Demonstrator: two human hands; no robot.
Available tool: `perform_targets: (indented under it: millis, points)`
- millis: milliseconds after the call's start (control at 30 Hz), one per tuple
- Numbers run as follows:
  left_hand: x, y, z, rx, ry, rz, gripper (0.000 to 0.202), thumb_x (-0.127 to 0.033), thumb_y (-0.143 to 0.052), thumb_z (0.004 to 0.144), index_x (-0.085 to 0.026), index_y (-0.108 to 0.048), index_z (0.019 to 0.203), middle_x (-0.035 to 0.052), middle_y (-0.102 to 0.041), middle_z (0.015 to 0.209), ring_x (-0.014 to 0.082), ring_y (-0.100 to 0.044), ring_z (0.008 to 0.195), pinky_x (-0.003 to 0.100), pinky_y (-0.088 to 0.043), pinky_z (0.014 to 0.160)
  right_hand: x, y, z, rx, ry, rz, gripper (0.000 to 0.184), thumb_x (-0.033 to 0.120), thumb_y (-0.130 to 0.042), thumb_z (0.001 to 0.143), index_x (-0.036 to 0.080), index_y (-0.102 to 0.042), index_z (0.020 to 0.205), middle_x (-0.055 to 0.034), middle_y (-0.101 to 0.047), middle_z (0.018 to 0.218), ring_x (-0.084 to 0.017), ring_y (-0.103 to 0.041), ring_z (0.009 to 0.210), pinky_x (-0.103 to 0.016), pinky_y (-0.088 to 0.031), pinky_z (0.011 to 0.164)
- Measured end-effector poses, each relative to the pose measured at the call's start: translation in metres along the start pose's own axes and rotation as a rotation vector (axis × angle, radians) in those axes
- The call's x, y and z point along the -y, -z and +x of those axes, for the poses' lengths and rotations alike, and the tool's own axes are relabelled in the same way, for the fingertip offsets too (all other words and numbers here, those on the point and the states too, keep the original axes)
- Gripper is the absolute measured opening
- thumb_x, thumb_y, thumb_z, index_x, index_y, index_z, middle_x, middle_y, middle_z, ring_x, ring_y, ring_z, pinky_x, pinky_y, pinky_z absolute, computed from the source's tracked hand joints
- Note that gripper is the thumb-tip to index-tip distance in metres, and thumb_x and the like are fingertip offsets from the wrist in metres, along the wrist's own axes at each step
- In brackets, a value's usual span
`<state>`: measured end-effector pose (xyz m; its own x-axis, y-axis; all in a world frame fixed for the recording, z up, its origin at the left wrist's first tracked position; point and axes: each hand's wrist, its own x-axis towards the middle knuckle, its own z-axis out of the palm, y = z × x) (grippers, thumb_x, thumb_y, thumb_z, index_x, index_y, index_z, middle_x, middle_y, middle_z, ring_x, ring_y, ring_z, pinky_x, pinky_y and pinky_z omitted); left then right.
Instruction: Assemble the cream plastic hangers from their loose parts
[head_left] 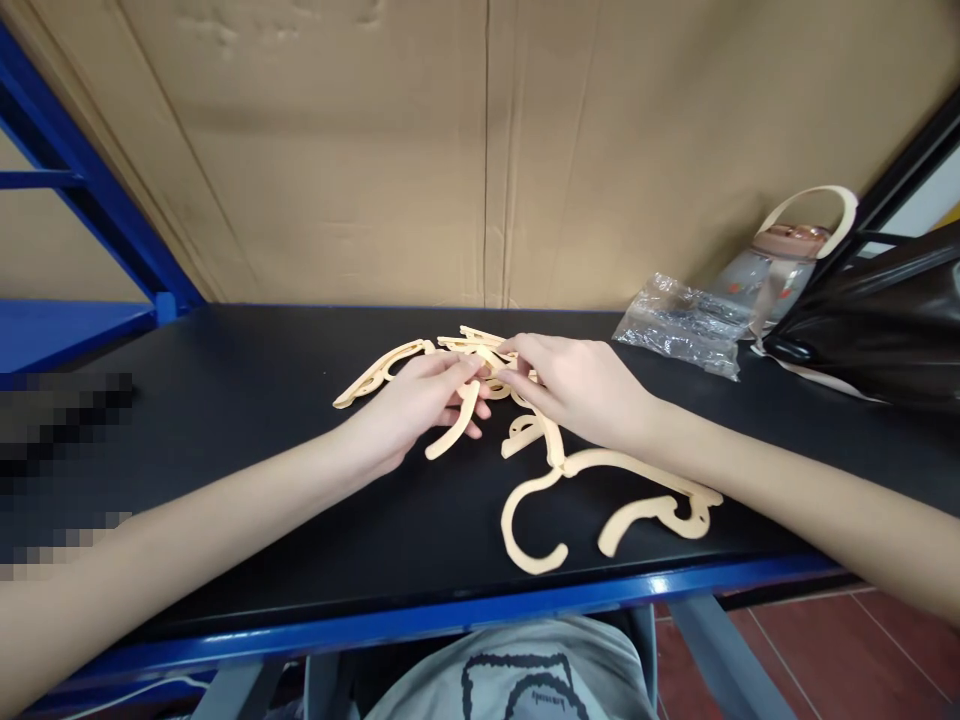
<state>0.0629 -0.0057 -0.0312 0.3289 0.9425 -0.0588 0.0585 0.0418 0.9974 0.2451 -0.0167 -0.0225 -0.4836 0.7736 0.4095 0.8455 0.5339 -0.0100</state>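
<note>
My left hand (442, 392) pinches a cream plastic folding hanger (454, 428), whose curved end sticks out below the fingers. My right hand (562, 380) meets it just to the right, with thumb and fingers closed on a part of the same cream plastic near the left fingertips. Fingers cover the spot where the two hands meet. Closer to me lies an unfolded cream hanger (637, 462) with its open hook (514, 530) toward the table's front edge. More cream hanger pieces (386, 368) lie behind and to the left of my hands, partly hidden.
A crumpled clear plastic bag (679, 325) lies at the back right, beside a clear bottle with a handle (780, 260). A black bag (885, 310) fills the right edge. Cardboard (337, 150) stands behind the black table (262, 520), and a blue frame (97, 190) rises at left.
</note>
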Motion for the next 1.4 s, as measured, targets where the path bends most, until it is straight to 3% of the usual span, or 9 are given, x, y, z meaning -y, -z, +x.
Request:
perform_targets:
  millis: [100,233,500,733,900,1067,1200,1267,1400]
  points:
    - [0.003,-0.003,-0.001,0.023,0.032,0.027,0.02,-0.031,-0.052,0.09,-0.015,-0.062,0.085,0.0033,-0.061,0.072,0.0129,-0.058,0.055,0.024,-0.05,0.043,0.011,-0.003,0.007,0.038,0.082,-0.143,0.023,0.021,-0.038,0.095,0.013,-0.059,0.099,-0.011,-0.068,0.092,-0.022,-0.065,0.076,-0.028,-0.03,0.051]
    - [0.001,-0.005,-0.003,0.023,0.069,0.014,0.021,-0.029,-0.049,0.091,-0.014,-0.059,0.082,0.0044,-0.063,0.072,0.0135,-0.061,0.055,0.024,-0.052,0.045,0.023,-0.01,0.01,0.154,0.063,-0.308,0.024,0.004,-0.036,0.089,0.009,-0.057,0.1,-0.0145,-0.065,0.094,-0.022,-0.065,0.079,-0.027,-0.035,0.049]
    - [0.0,-0.002,-0.003,0.042,0.04,0.011,0.022,-0.028,-0.049,0.09,-0.013,-0.059,0.077,0.0028,-0.062,0.067,0.0126,-0.059,0.053,0.023,-0.052,0.045,0.025,-0.017,0.014,0.21,0.078,-0.439,0.024,-0.001,-0.031,0.087,0.007,-0.05,0.1,-0.0134,-0.063,0.087,-0.017,-0.063,0.062,-0.025,-0.037,0.045]
    - [-0.004,-0.001,-0.003,0.061,0.097,0.008,0.025,-0.025,-0.047,0.089,-0.012,-0.06,0.072,0.0029,-0.06,0.065,0.0117,-0.058,0.053,0.021,-0.051,0.044,0.017,-0.011,0.014,0.238,0.166,-0.44,0.024,0.004,-0.029,0.092,0.006,-0.049,0.105,-0.0129,-0.066,0.08,-0.018,-0.065,0.067,-0.025,-0.04,0.05]
    - [-0.005,0.0,-0.001,0.064,0.061,0.006,0.024,-0.026,-0.048,0.09,-0.013,-0.06,0.073,0.002,-0.06,0.066,0.0114,-0.057,0.054,0.021,-0.051,0.045,0.02,-0.012,0.015,0.247,0.13,-0.418,0.021,0.003,-0.034,0.091,0.005,-0.05,0.104,-0.0133,-0.066,0.079,-0.019,-0.066,0.068,-0.025,-0.039,0.051]
    - [-0.005,-0.002,-0.005,0.093,0.052,0.008,0.019,-0.024,-0.049,0.089,-0.014,-0.06,0.077,0.0012,-0.062,0.068,0.012,-0.058,0.054,0.023,-0.051,0.046,0.018,-0.012,0.018,0.239,0.062,-0.249,0.019,0.009,-0.04,0.091,0.005,-0.05,0.107,-0.0109,-0.066,0.074,-0.02,-0.066,0.066,-0.026,-0.04,0.054]
    - [-0.009,-0.014,-0.018,0.177,0.095,0.127,0.022,-0.031,-0.048,0.089,-0.015,-0.059,0.079,0.0029,-0.066,0.067,0.0158,-0.062,0.055,0.027,-0.051,0.048,-0.004,-0.008,0.025,0.169,-0.095,-0.114,0.016,0.013,-0.042,0.091,0.007,-0.054,0.1,-0.0132,-0.066,0.075,-0.021,-0.064,0.064,-0.027,-0.04,0.055]
    - [-0.01,-0.015,-0.021,0.222,0.061,0.273,0.027,-0.035,-0.044,0.09,-0.016,-0.06,0.079,0.0032,-0.068,0.069,0.0173,-0.064,0.06,0.027,-0.05,0.052,-0.017,-0.003,0.029,0.122,-0.19,0.072,0.022,0.016,-0.035,0.094,0.01,-0.056,0.092,-0.0102,-0.064,0.07,-0.018,-0.061,0.056,-0.027,-0.041,0.053]
    - [-0.007,0.005,-0.008,0.086,-0.221,0.884,0.035,-0.04,-0.044,0.087,-0.019,-0.065,0.069,0.0006,-0.065,0.069,0.0172,-0.058,0.064,0.027,-0.042,0.058,-0.027,0.015,0.032,0.037,-0.408,0.751,0.02,0.023,-0.03,0.096,0.017,-0.049,0.093,0.0019,-0.054,0.056,-0.012,-0.051,0.039,-0.024,-0.043,0.043]
